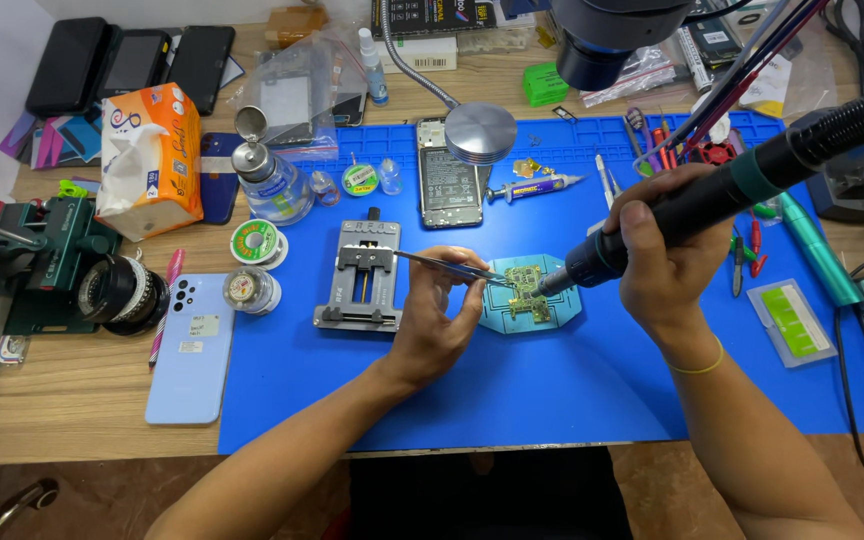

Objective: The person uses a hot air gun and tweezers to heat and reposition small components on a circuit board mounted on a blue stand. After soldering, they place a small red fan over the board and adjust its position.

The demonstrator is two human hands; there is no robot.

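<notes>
My left hand (437, 320) pinches tweezers (449, 265) between thumb and fingers, tips reaching right onto the board (526, 292). My right hand (664, 255) is wrapped tight around the hot-air handle (697, 200), nozzle (555, 282) angled down at the board's right edge, just beside the tweezer tips. The board sits on a small teal pad (512, 312) in the middle of the blue mat (552, 390).

To do this well, I judge the nozzle should hover close over the part without touching it, and the tweezers should stay light, lifting only when the solder lets go. My left wrist rests low near the mat, which should keep the tips steady. The hose (852, 115) pulls up and right from the handle, so I would hold against its drag.

Just left of the pad stands a metal board holder (360, 290). Above it lies an opened phone (449, 185) under a round lamp head (480, 132). Further left are solder-wick reels (255, 242), a liquid dispenser bottle (267, 180), a tissue pack (152, 155) and a light blue phone (192, 350) face down on the wooden table (82, 400).
</notes>
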